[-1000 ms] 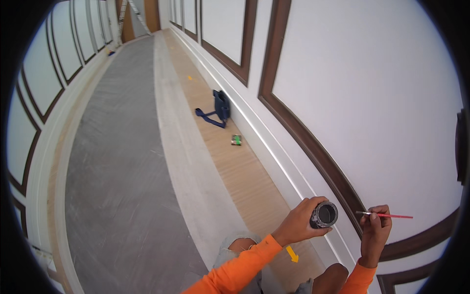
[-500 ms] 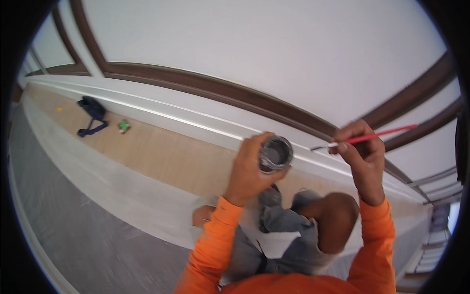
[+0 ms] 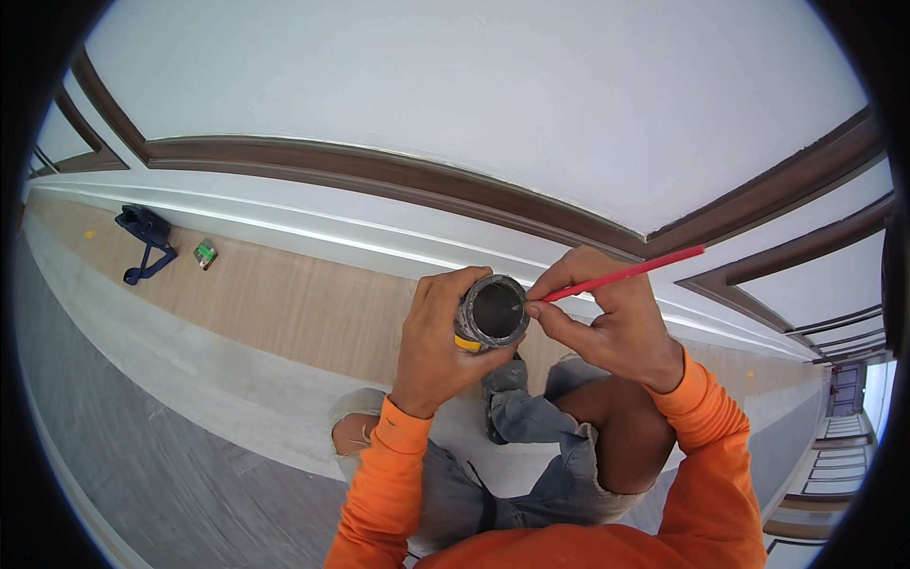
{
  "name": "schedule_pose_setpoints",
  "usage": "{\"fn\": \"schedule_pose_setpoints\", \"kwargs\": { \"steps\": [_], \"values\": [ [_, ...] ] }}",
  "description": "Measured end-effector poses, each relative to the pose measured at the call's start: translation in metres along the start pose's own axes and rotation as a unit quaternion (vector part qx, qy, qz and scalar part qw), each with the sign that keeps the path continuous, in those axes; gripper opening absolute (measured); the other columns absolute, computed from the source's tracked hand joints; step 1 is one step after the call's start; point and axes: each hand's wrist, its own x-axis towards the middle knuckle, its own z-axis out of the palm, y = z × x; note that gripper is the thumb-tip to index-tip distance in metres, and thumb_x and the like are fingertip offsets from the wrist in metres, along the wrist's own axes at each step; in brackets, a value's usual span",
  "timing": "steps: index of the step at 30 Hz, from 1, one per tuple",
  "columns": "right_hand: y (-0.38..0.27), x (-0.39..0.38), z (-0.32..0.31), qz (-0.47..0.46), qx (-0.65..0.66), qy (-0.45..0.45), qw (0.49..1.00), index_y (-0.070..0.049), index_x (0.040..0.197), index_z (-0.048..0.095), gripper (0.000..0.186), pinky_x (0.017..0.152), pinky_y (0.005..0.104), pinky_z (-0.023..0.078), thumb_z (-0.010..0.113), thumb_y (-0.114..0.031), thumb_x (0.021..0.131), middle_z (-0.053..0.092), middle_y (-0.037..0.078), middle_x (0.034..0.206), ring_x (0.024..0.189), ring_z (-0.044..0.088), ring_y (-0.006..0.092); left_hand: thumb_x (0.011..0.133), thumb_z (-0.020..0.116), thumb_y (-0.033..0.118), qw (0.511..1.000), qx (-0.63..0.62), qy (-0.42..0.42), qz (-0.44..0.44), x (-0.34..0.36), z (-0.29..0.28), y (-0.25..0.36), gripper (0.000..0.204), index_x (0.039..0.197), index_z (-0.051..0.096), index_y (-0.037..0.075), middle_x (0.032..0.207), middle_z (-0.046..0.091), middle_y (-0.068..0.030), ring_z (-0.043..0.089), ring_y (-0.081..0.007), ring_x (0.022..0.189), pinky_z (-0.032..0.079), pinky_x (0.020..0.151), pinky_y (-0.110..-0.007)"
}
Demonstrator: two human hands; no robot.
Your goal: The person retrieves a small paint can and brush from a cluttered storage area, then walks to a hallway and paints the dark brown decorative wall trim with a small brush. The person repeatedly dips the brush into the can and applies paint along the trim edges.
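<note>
My left hand [image 3: 438, 337] is wrapped round a small paint can [image 3: 467, 327], its open top facing up and its rim smeared with grey. Dark grey paint [image 3: 497, 310] shows inside. Between thumb and fingers, my right hand [image 3: 607, 308] pinches a thin paintbrush with a red handle [image 3: 626, 274]. The brush's bristle end is at the can's right rim, mostly hidden by the fingers and the can. The handle slants up to the right.
Ahead runs a white wall [image 3: 455, 85] with dark brown moulding [image 3: 379, 174] and a white baseboard [image 3: 313, 220]. A dark blue bag with a strap [image 3: 144, 228] and a small green item [image 3: 205, 253] lie on the wooden floor [image 3: 284, 294] at left. Grey covering [image 3: 180, 398] lies nearer.
My right hand has brought the paintbrush left and down to the can, its tip now at the rim. The can sits slightly further left and lower in view.
</note>
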Motion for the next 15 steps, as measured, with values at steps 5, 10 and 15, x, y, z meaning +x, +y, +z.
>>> {"fn": "schedule_pose_setpoints", "kwargs": {
  "steps": [5, 10, 15],
  "values": [
    [0.014, -0.006, 0.002, 0.013, -0.015, -0.039, 0.999, -0.004, 0.091, 0.069, 0.013, 0.069, 0.0351, 0.052, 0.075, -0.009, 0.081, 0.067, 0.009, 0.087, 0.082, 0.065, 0.0243, 0.059, 0.090, 0.012, 1.000, -0.008, -0.016, 0.013, 0.000, 0.011, -0.007, 0.075, 0.126, 0.057, 0.006, 0.117, 0.062, -0.0104, 0.059, -0.0285, 0.107, 0.049, 0.090, -0.038],
    [0.018, -0.004, 0.005, 0.010, -0.034, -0.053, 0.998, -0.005, 0.091, 0.071, 0.012, 0.069, 0.0351, 0.052, 0.076, -0.009, 0.081, 0.066, 0.008, 0.087, 0.082, 0.063, 0.0240, 0.057, 0.090, 0.012, 1.000, -0.009, -0.014, 0.022, 0.004, 0.014, -0.010, 0.076, 0.126, 0.057, 0.006, 0.119, 0.063, -0.0108, 0.058, -0.0294, 0.108, 0.050, 0.091, -0.039],
    [0.018, -0.003, 0.002, 0.014, -0.047, -0.035, 0.998, -0.004, 0.091, 0.072, 0.012, 0.067, 0.0333, 0.050, 0.077, -0.009, 0.081, 0.066, 0.008, 0.084, 0.078, 0.064, 0.0237, 0.058, 0.091, 0.013, 0.999, -0.025, -0.022, 0.024, 0.004, 0.019, -0.018, 0.075, 0.125, 0.058, 0.005, 0.118, 0.063, -0.0108, 0.059, -0.0296, 0.108, 0.050, 0.091, -0.039]
  ]
}}
